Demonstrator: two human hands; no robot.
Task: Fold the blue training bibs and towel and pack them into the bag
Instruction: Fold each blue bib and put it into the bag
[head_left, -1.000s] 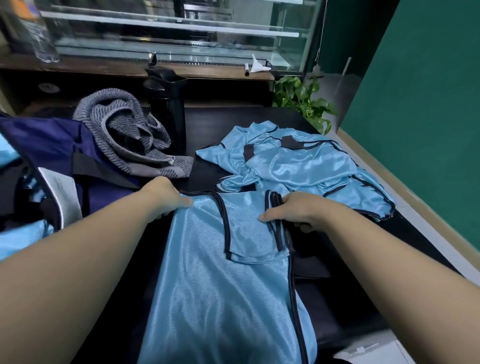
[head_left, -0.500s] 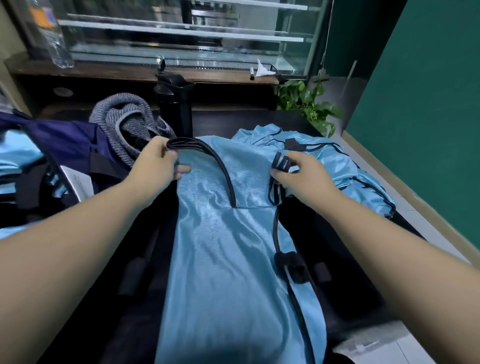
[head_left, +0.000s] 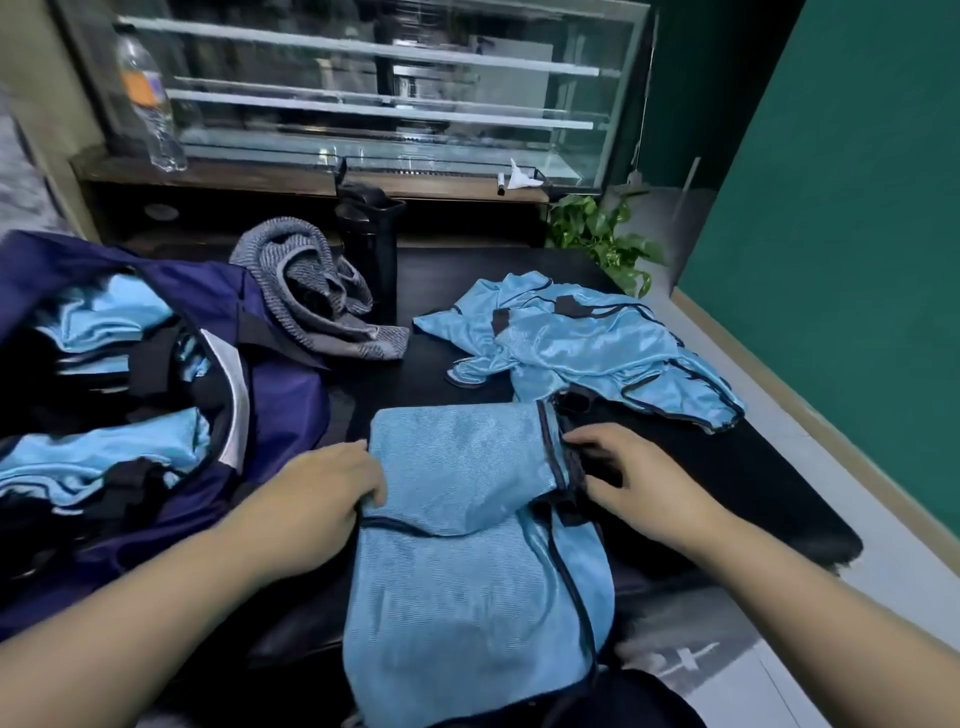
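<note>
1. My left hand pinches the near-left edge of the bib, fingers curled onto the cloth.
2. My right hand rests at the bib's black-trimmed right edge; whether its curled fingers grip it, I cannot tell.
3. The bib lies between my hands, top folded toward me. It looks light, limp and slick, so I judge the trimmed edges the surest hold.
4. Beyond my right hand lie loose bibs; beyond my left, the towel; left of it, the bag.
</note>
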